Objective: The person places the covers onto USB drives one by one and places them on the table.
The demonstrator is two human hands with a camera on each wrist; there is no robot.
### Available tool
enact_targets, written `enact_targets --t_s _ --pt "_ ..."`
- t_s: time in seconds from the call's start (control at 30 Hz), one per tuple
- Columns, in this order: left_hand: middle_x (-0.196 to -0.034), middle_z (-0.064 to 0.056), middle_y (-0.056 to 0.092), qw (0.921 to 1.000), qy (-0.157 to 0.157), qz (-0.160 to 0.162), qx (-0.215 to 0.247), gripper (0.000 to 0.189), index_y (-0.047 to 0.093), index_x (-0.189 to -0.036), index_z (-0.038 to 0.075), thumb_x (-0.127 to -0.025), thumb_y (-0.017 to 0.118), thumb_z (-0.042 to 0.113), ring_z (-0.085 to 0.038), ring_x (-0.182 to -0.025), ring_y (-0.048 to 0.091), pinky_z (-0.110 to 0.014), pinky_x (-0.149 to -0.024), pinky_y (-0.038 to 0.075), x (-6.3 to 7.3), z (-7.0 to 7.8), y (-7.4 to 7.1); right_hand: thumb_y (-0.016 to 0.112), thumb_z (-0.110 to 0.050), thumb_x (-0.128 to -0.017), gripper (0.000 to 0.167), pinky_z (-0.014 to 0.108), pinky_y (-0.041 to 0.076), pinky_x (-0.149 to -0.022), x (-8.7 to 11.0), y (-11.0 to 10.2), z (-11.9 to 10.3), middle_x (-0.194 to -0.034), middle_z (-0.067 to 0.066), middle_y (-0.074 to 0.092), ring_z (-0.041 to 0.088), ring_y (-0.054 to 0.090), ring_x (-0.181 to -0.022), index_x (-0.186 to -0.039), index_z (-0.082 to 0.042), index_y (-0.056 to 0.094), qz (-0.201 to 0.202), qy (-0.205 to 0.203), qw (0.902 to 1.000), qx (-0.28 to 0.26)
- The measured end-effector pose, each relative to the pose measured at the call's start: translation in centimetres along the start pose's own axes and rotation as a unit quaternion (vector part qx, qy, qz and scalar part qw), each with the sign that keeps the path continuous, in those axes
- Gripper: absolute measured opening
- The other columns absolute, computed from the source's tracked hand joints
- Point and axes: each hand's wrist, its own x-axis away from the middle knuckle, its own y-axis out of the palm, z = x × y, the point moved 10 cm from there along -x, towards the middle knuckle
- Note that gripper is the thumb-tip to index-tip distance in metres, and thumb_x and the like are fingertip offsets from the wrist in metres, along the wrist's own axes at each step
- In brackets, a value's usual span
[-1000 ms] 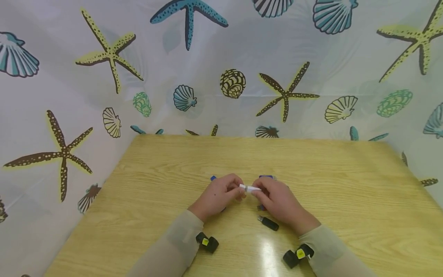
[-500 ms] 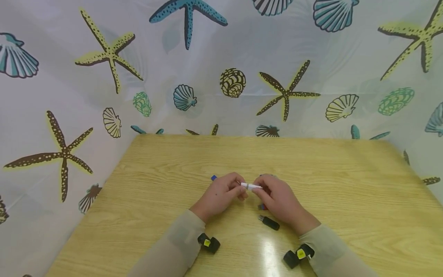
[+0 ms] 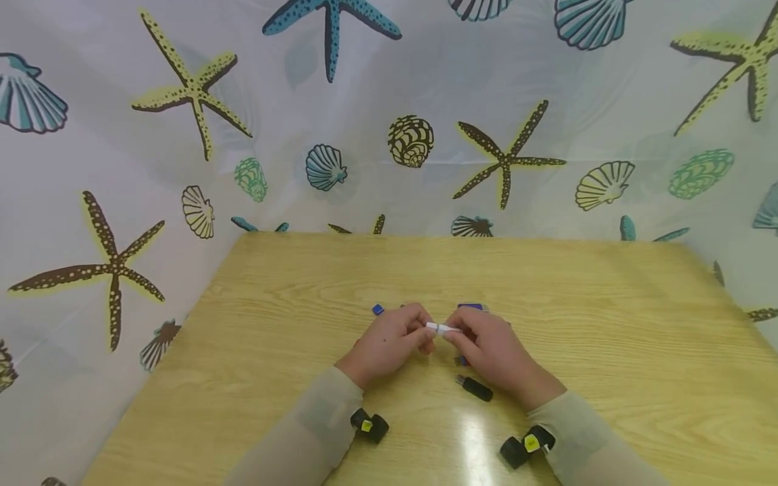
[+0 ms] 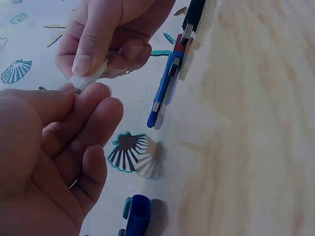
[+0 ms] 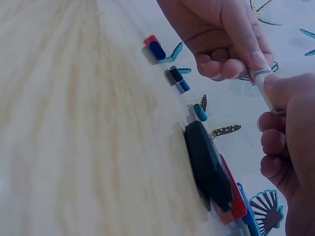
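Observation:
A slim white USB stick (image 3: 442, 329) with a narrow grey band spans the gap between my two hands, above the table. My left hand (image 3: 389, 344) pinches its left end between thumb and fingertips. The longer right part is pinched by the thumb and index finger of my right hand (image 3: 494, 347). In the right wrist view, the white USB stick (image 5: 263, 84) shows the band close to the left fingertips. On the table by my right hand lies a black USB stick (image 3: 475, 389) with its metal plug bare. A blue USB stick (image 3: 471, 307) peeks out behind that hand.
Several small caps sit left of the sticks: a dark blue cap (image 5: 157, 50), a black cap (image 5: 174, 75) and a teal cap (image 5: 200, 112). A red USB stick (image 5: 236, 199) lies beside the black one. Shell-patterned cloth (image 3: 365, 135) hangs behind the wooden table (image 3: 292, 283).
My left hand has edged slightly closer to my right, and the grey band on the white USB stick shows a little narrower. The head view has tilted slightly.

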Motion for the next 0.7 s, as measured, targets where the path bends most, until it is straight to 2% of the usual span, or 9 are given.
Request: enact_targets --t_s 0.27,0.47,0.7 --pt "-0.08 0.01 0.07 0.9997 0.015 0.007 -0.016 0.01 0.059 -0.097 0.023 -0.105 0.057 0.028 -0.013 -0.074 0.063 -0.03 -0.065 0.048 0.0 0.5 0.1 0.063 -0.028 -0.102 0.007 0.028 0.043 -0.055 0.0 0.0 -0.2 -0.075 -0.012 0.053 0.007 0.048 -0.06 -0.098 -0.022 0.064 -0.008 0.002 1.0 -0.005" --pt "-0.082 0.009 0.068 0.9995 0.006 0.008 -0.029 0.009 0.057 -0.105 0.024 -0.106 0.056 0.033 -0.013 -0.07 0.058 -0.029 -0.063 0.047 -0.2 0.5 0.5 0.065 -0.03 -0.101 0.006 0.028 0.043 -0.055 0.0 0.0 0.6 -0.074 -0.011 0.053 0.009 0.049 -0.061 -0.098 -0.025 0.062 -0.008 0.03 0.9994 -0.016" --pt "-0.085 0.006 0.069 0.9992 -0.002 0.011 -0.039 0.008 0.06 -0.105 0.026 -0.104 0.058 0.034 -0.013 -0.069 0.056 -0.03 -0.063 0.046 -0.1 0.2 0.3 0.065 -0.032 -0.101 0.008 0.028 0.041 -0.057 0.0 0.3 0.8 -0.073 -0.012 0.053 0.009 0.047 -0.062 -0.097 -0.027 0.061 -0.016 0.024 0.9994 -0.018"
